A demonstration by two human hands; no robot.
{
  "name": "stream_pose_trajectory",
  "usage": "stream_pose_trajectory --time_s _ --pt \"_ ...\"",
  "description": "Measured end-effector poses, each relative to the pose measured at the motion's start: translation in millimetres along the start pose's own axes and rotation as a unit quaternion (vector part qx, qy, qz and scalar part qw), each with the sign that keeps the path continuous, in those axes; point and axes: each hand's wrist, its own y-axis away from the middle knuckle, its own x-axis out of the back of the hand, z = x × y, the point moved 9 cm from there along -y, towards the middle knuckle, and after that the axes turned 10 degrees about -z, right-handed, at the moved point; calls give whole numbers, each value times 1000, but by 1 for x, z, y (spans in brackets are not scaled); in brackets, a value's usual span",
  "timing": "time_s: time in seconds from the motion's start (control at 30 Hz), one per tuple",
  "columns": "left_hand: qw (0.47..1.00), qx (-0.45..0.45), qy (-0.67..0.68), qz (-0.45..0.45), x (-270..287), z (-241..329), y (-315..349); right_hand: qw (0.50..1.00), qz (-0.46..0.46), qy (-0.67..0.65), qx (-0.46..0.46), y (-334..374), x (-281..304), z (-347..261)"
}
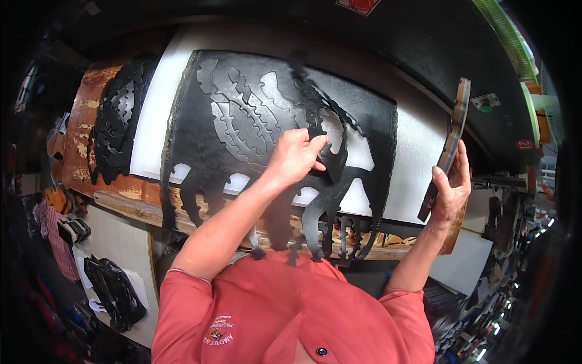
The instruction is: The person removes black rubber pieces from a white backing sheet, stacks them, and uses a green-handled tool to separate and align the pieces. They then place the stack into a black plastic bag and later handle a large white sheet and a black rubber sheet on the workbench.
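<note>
Head view, and I start at the black sheet: it lies across the white board, its ragged near strips drooping over the near edge of the wooden table; the left hand has a notched strip pinched between thumb and fingers, over the sheet's right-hand half; what worries me is the narrow webs around the cut-outs — a hard pull there could tear them, or drag the whole sheet nearer and off the board. To the right, clear of the sheet, the right hand is closed around a layered block, held up on edge by its lower part; a loose grip could let it tip and drop onto the sheet, I judge. Farther left sits a pile of notched black pieces; on the far side looms a dark machine housing — raising the block carelessly could knock it or the green button.
</note>
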Motion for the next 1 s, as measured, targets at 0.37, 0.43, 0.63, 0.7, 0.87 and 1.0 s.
stream_pose_trajectory --time_s 0.37,0.43,0.63,0.7,0.87,1.0 --pt "991 3 132 -30 -6 -12 20 936 -174 269 149 63 -137 -8" --pt "987 7 157 -37 -7 -15 20 896 -243 314 198 70 -180 -18" --pt "980 -30 184 -69 -5 -14 29 934 -177 197 237 55 -200 -24" --pt "982 -38 168 -80 -8 -14 29 946 -197 168 197 49 -199 -15" --pt "988 -47 123 -82 -11 -8 32 969 -245 38 11 44 -197 20" --pt "996 -3 82 -46 -2 -12 38 983 -176 -4 -43 31 -182 34"
